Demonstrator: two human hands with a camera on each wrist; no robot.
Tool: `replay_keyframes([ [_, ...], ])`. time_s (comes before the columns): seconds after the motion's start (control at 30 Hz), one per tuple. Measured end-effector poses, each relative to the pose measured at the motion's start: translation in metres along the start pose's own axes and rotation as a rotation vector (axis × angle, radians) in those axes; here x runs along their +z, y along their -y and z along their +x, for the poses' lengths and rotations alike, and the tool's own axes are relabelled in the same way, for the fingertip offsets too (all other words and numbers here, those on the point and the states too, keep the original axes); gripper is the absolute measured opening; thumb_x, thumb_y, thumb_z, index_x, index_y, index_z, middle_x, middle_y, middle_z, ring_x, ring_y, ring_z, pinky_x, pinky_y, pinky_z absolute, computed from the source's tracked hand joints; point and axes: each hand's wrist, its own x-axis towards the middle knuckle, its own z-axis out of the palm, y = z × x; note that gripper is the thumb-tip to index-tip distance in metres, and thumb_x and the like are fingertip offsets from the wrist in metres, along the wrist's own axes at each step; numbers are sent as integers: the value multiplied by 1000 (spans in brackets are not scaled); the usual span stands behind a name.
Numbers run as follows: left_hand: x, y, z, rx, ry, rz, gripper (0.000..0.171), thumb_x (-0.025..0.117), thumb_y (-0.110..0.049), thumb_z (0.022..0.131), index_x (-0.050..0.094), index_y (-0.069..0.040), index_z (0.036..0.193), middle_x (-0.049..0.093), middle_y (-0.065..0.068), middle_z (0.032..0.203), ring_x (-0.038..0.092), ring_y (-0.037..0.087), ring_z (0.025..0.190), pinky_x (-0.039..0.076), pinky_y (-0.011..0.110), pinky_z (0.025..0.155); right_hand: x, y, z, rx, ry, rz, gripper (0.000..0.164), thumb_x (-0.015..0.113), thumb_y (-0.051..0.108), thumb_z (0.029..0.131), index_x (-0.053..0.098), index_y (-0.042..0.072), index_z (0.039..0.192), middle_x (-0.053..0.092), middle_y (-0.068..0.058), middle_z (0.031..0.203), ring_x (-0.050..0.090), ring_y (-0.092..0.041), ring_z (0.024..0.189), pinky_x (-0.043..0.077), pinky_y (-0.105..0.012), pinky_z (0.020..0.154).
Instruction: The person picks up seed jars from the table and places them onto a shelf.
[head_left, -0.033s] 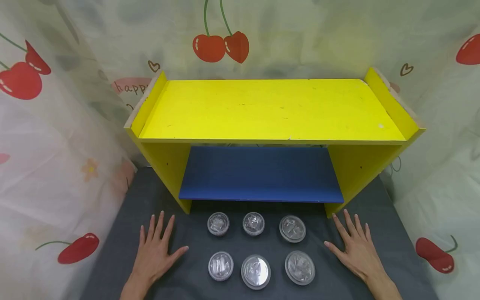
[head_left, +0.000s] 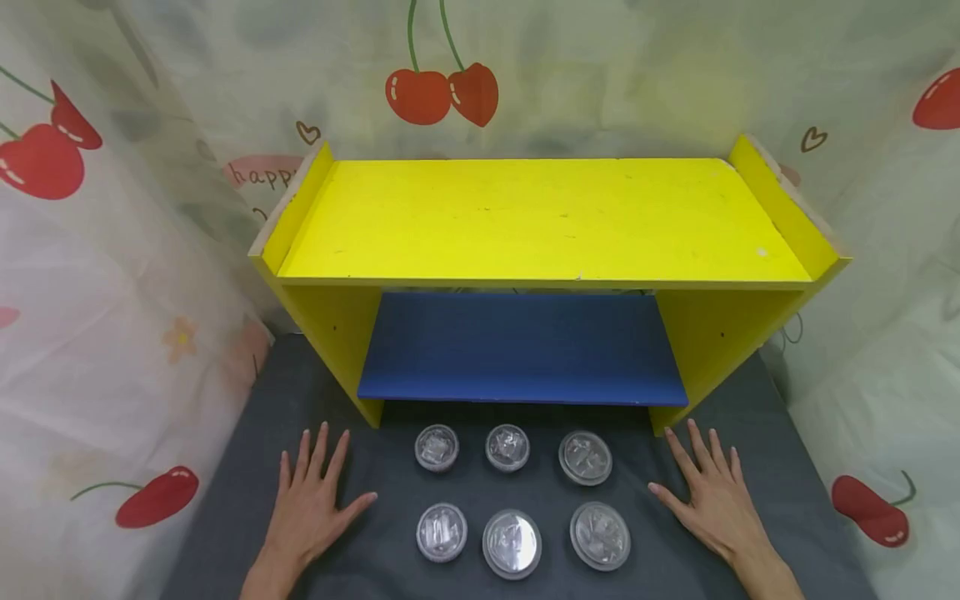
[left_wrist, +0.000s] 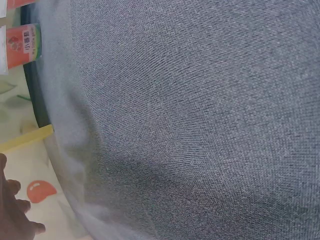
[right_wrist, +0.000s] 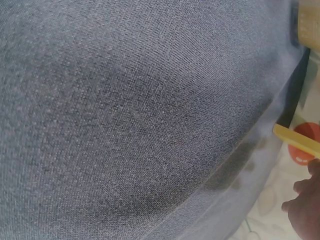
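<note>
My left hand [head_left: 306, 508] is palm down with fingers spread over the dark grey cloth, left of the tubs and holding nothing. On the other side, my right hand [head_left: 716, 504] is spread the same way, its index fingertip close to the shelf's right foot in the head view. Between them stand several round tubs with clear lids, in two rows of three; the front middle one [head_left: 512, 544] reflects light. A tub [left_wrist: 22, 46] in the left wrist view has a red label with a tomato picture. Another tub [right_wrist: 309, 25] shows at the right wrist view's edge.
A yellow shelf unit [head_left: 525, 221] stands behind the tubs, with a blue lower board [head_left: 523, 348] and upright yellow sides. Pale curtains [head_left: 120, 275] printed with cherries hang behind and at both sides. Dark grey cloth [head_left: 390, 575] covers the table.
</note>
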Motion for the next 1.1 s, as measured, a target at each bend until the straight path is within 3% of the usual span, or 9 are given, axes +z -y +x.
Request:
replay_keyframes([
  [0.53,-4,0,0,-6,-16,-20,104,67,-66,82,14,-23,161,5,14,166,10,47,148,3,69,112,2,0,-3,-26,-22,23,89,61,60,91,21,21,160,0,-9,166,7,-49,147,10,-74,107],
  [0.67,-9,0,1,-6,-18,-34,105,68,-64,82,12,-24,161,3,13,166,7,45,149,0,68,113,1,4,-2,-36,-46,24,89,63,59,89,23,20,159,7,-13,166,16,-52,145,14,-74,106],
  [0.83,-16,-1,3,6,-42,-48,106,70,-62,81,12,-25,161,3,12,166,11,47,148,6,69,112,-1,13,-1,-59,-90,40,91,69,58,85,30,18,158,24,-23,160,29,-55,137,24,-73,101],
  [1.1,-36,-6,11,38,-115,-122,107,73,-62,79,16,-23,161,15,16,164,20,45,146,23,68,108,-3,29,-4,-96,-126,105,95,78,49,81,29,23,158,37,-25,151,41,-50,130,35,-66,97],
])
